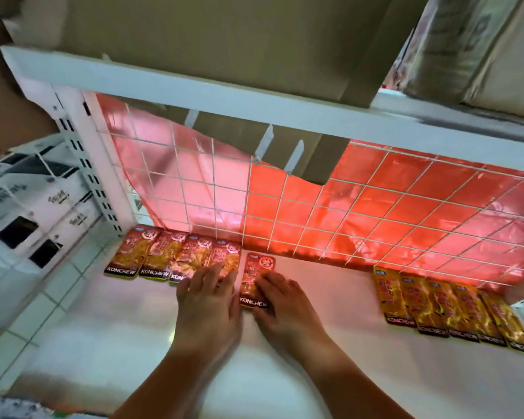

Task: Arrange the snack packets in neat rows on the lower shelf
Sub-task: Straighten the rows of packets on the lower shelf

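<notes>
Head view showed my hands gripping nothing: left hand [208, 297] flat, steadying the red row [152, 258], right hand [282, 303] flat on the fifth packet [259, 267] at mid-frame on the lower shelf [118, 334], meaning to nudge it flush.

Shop interior, seen at a retail display unit. The lower shelf [330, 300] and upper shelf [194, 89] are white boards meeting a slotted metal upright [85, 164], backed by a wire grid panel [315, 207]. Identical red-orange snack packets [152, 255] marked KONCHEW lie side by side in a row at left, and yellow snack packets [442, 306] of the same brand at right. A cardboard carton [224, 34] stands on the upper shelf. White product boxes [28, 201] are stacked in the neighbouring bay, beside a tiled floor [43, 297].
</notes>
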`<state>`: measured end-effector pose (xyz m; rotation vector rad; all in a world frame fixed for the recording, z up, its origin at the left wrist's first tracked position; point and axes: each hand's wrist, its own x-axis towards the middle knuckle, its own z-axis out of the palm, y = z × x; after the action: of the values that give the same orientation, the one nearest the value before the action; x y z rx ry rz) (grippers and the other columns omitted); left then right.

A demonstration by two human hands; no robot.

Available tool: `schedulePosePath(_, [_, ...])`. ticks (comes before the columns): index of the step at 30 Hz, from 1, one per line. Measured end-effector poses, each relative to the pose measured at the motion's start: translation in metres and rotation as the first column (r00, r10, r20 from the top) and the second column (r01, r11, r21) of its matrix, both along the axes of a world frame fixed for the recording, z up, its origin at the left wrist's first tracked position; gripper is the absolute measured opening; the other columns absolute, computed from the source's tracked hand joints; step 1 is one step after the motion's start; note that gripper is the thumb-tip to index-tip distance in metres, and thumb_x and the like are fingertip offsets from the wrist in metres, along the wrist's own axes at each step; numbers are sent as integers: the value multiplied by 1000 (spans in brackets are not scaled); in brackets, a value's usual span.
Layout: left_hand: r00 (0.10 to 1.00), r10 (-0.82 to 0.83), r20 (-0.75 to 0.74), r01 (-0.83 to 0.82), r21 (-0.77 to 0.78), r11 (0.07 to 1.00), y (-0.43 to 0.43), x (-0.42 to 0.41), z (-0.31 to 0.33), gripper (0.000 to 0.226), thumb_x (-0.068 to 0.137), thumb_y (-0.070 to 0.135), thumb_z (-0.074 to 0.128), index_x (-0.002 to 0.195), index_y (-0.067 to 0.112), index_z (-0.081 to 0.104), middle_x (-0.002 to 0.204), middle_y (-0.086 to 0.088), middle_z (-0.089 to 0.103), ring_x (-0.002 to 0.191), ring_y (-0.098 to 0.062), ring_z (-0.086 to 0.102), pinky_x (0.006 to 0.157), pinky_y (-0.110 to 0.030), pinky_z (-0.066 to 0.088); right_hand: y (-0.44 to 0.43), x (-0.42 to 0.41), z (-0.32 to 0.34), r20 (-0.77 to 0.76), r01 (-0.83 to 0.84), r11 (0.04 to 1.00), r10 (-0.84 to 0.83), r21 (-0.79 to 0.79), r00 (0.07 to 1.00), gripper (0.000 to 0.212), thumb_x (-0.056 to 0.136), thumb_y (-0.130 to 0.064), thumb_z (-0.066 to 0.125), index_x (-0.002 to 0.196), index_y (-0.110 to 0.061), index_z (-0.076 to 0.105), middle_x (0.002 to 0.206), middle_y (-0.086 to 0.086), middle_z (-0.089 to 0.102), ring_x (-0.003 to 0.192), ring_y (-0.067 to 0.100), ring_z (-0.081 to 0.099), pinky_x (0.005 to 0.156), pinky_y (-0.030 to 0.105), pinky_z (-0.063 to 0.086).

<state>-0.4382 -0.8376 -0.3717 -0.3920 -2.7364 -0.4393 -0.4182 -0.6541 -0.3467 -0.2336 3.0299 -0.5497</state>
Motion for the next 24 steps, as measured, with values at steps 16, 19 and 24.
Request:
schedulePosePath(16, [999, -17, 35, 18, -20, 1000, 3, -3, -6, 39, 92, 36, 56, 123, 18, 70, 132, -7, 66, 124, -32, 56, 105, -53, 41, -11, -17, -8, -51, 19, 998, -15, 67, 999, 61, 102, -51, 43, 157, -29, 30, 166, -10, 21, 152, 11, 18, 116, 20, -3])
schedulePosePath(19, [999, -18, 39, 18, -21, 1000, 4, -3, -6, 39, 92, 36, 54, 122, 18, 69, 132, -6, 65, 123, -31, 56, 105, -53, 41, -11, -17, -10, -60, 23, 997, -18, 72, 998, 61, 101, -51, 43, 156, -28, 32, 165, -9, 24, 152, 12, 20, 117, 22, 1])
schedulePosePath(24, [998, -10, 58, 12, -30, 999, 5, -4, -6, 41, 93, 39, 48, 123, 20, 69, 131, -4, 65, 123, -29, 56, 105, -52, 41, -10, -18, -15, -68, 28, 998, -24, 63, 997, 61, 102, -52, 39, 158, -31, 27, 166, -11, 17, 154, 11, 14, 118, 23, -2])
